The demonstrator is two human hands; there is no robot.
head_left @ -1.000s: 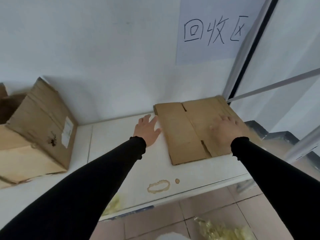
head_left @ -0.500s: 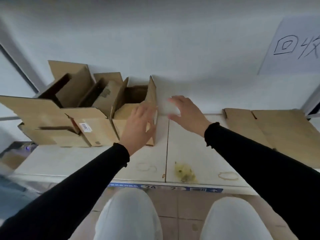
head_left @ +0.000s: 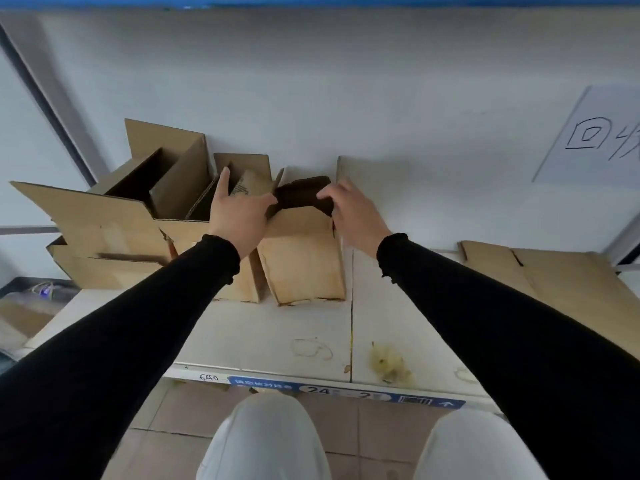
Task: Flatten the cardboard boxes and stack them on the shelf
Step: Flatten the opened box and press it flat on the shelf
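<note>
Two hands grip open, upright brown box, flaps raised.

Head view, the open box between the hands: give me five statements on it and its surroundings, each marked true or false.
1. Both hands are at the top of the open box. True: the left hand is at its left edge, the right hand at its right.
2. The open box lies flattened. False: it stands upright, opening dark.
3. A flattened box lies at the right of the shelf. True.
4. The right hand rests on the flattened box. False: it is at the open box.
5. No other boxes stand left of it. False: more open boxes stand there.
</note>
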